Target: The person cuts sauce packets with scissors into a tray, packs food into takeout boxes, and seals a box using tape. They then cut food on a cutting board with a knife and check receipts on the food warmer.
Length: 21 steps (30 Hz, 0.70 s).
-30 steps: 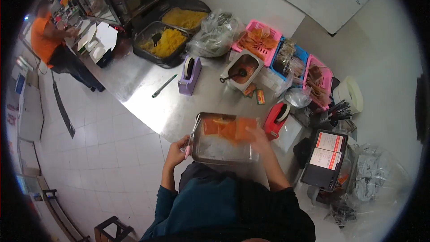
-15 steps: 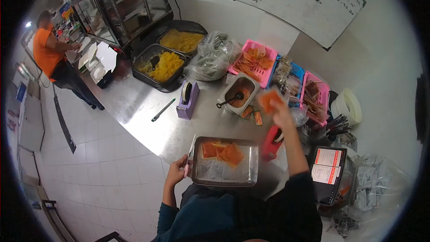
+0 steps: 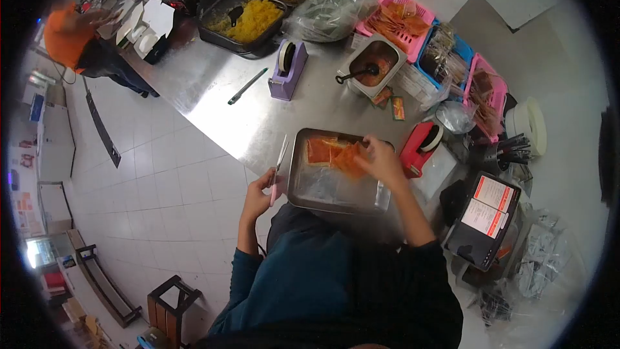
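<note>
- Head view: left hand (image 3: 259, 195) — fingers closed round pink-handled scissors (image 3: 274, 190), just beside the tray (image 3: 339, 208).
- Right hand (image 3: 382, 161) — fingers bent, touching an orange packet (image 3: 347, 160) in the tray; cannot tell whether they grip.

tray (image 3: 329, 192) smooth metal; packets (image 3: 318, 151) plastic; table (image 3: 206, 106) glossy metal

The tabletop (image 3: 206, 106) was shiny metal. A metal tray (image 3: 323, 187) lay at its near edge, with a red tape dispenser (image 3: 418, 150) to the right. Left and beyond, a green pen (image 3: 248, 86) lay slantwise just beside a purple tape dispenser (image 3: 288, 79). At the far left stood a black pan (image 3: 218, 40), near a clear plastic bag (image 3: 329, 13). Rightward came a metal container (image 3: 352, 68), small packets (image 3: 398, 110) and a pink basket (image 3: 423, 14).
</note>
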Available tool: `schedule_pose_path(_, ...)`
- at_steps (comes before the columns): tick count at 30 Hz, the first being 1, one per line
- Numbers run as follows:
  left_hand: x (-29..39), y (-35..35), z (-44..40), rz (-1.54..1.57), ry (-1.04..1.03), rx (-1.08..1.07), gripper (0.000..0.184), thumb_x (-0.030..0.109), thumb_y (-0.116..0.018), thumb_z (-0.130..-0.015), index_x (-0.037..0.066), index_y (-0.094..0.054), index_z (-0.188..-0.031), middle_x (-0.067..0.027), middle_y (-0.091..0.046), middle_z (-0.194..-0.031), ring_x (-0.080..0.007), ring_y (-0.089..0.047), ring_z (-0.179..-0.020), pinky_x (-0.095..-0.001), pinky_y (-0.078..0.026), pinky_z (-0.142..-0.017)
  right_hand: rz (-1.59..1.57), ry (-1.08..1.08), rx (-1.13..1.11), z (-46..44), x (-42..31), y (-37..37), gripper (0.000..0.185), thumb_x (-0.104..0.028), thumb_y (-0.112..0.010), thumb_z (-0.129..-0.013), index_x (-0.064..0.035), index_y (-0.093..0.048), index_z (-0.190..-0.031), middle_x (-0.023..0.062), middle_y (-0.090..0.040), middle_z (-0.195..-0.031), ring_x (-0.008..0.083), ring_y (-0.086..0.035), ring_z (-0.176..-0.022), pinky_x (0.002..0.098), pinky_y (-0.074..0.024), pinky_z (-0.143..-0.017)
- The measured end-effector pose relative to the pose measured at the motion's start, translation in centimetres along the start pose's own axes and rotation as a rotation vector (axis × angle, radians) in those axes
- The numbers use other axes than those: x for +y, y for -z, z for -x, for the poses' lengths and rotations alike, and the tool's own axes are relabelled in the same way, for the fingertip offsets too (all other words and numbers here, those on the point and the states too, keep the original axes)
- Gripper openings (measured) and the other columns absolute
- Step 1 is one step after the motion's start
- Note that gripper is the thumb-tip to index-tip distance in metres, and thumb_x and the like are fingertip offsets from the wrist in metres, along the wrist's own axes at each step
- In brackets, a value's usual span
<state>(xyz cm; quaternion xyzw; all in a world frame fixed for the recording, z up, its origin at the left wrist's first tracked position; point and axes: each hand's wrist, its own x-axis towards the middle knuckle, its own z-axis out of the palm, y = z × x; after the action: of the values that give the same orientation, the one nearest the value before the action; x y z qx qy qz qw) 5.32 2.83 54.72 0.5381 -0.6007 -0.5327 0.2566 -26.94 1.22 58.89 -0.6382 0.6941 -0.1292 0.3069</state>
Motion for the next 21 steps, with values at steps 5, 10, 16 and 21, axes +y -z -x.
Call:
schedule_pose_path(5, 1.4, -0.2, -0.5, 0.055, -0.028, 0.064, 0.047, 0.003, -0.054, -0.070, -0.004, -0.043, -0.115, -0.0118, -0.060, -0.095, -0.0163, -0.054, -0.093, -0.0281, -0.038, -0.086, 0.141, 0.000, 0.371, 2.3, 1.6, -6.1, 0.075, -0.018, -0.075, -0.056, -0.0073, -0.033, -0.117, 0.0165, -0.055, -0.085, 0.0330, -0.054, -0.084, 0.0372, -0.0439, -0.071)
schedule_pose_path(10, 1.3, -0.7, -0.4, 0.008, -0.081, 0.082, 0.044, 0.003, -0.052, -0.071, -0.004, -0.045, -0.113, -0.0120, -0.061, -0.093, -0.0166, -0.055, -0.090, -0.0273, -0.039, -0.084, -0.244, -0.109, 0.297, 1.3, 3.4, -5.4, 0.035, -0.006, -0.067, -0.064, -0.0011, -0.049, -0.093, 0.0066, -0.053, -0.061, 0.0151, -0.053, -0.057, 0.0251, -0.0422, -0.054)
schedule_pose_path(16, 1.6, -0.7, -0.3, -0.024, -0.120, 0.072, 0.044, 0.003, -0.052, -0.070, -0.002, -0.046, -0.113, -0.0117, -0.061, -0.092, -0.0161, -0.056, -0.086, -0.0273, -0.040, -0.081, -0.477, 0.108, 0.325, 2.4, 0.6, -1.2, 0.005, 0.000, -0.058, -0.070, 0.0013, -0.054, -0.073, 0.0046, -0.049, -0.062, 0.0095, -0.050, -0.057, 0.0194, -0.0390, -0.054)
schedule_pose_path(21, 1.7, 0.0, -0.3, -0.023, -0.098, 0.047, 0.055, 0.005, -0.061, -0.067, -0.003, -0.040, -0.118, -0.0132, -0.059, -0.097, -0.0175, -0.055, -0.090, -0.0290, -0.042, -0.081, -0.262, 0.317, 0.267, 5.5, -6.0, 4.4, 0.007, -0.001, -0.055, -0.072, 0.0029, -0.053, -0.077, 0.0062, -0.049, -0.071, 0.0133, -0.051, -0.066, 0.0216, -0.0400, -0.057)
